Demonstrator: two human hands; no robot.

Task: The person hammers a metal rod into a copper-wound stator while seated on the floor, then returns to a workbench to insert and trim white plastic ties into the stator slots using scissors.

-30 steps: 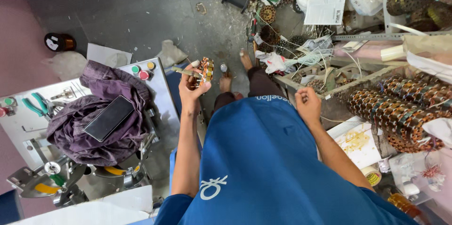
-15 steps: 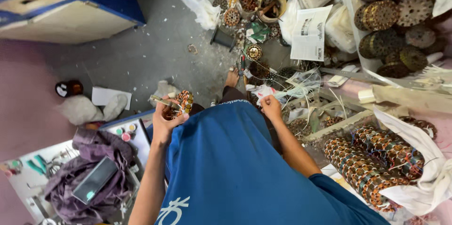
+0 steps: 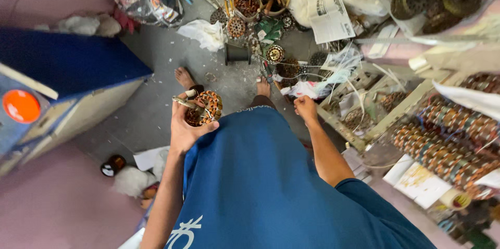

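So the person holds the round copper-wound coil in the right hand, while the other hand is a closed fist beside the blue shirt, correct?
Not quite: the head view shows the copper-wound coil in the left hand, not the right. The right hand is the closed fist beside the blue shirt.

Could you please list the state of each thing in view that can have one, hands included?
Left hand: closed around the wound copper coil ring, held up.
Right hand: loosely fisted; whether it holds anything cannot be told.
Newspaper: unfolded, lying on the clutter.
Round tub: open, filled with copper bits.
Black spool: lying on its side on the floor.
Stacked coil rings: lying in rows on the right.
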